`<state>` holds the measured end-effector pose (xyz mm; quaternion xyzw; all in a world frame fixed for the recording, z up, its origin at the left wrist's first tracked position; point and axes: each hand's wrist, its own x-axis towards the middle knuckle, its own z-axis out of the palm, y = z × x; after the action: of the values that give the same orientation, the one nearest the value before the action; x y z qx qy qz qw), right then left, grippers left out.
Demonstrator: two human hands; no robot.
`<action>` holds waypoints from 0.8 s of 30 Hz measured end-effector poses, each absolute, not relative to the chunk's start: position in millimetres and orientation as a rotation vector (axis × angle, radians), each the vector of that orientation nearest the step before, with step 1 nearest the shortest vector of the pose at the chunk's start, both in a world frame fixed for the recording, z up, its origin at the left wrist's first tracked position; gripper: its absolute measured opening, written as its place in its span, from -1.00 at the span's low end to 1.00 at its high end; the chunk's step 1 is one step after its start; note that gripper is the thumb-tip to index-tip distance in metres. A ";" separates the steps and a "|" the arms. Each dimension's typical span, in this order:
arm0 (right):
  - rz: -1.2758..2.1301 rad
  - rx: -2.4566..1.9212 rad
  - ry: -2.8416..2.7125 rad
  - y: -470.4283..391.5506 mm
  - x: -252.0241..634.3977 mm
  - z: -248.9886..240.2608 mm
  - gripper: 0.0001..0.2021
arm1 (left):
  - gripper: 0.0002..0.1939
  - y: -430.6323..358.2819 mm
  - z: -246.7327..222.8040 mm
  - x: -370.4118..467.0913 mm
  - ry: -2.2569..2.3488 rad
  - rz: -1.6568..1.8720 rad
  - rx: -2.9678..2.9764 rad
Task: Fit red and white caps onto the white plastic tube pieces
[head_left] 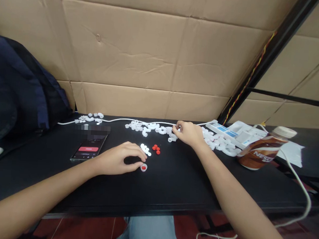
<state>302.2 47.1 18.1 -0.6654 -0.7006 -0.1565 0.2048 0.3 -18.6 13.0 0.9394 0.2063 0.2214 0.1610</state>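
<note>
My left hand (127, 157) rests on the black table, thumb and fingertips curved together at the rim of a small translucent cap (142, 169). A red disc (143, 167) sits inside that cap. Just above the fingertips is a cluster of small white discs (144, 148). Several red discs (156, 148) lie to their right. Farther back, my right hand (188, 132) is curled with its fingertips down at a row of translucent caps (159, 128). Whatever those fingers pinch is too small to make out. More caps (219, 142) are heaped to the right of that hand.
A phone (90, 148) lies left, before a small group of caps (95, 118) and a dark backpack (24, 84). At right stand a brown bottle (262, 150) and a blue-white box (228, 133). A white cable (119, 120) runs along the back by the cardboard wall (125, 53).
</note>
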 end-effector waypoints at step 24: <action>-0.350 -1.883 -1.968 46.4 300.5 18.9 -0.69 | -0.91 -12.1 8.5 -1.6 0.650 0.724 2.609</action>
<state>300.5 46.4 18.9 -0.6723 -0.7028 -0.1249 0.1964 -1.6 -12.1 8.5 0.9222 0.2296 0.2559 0.1774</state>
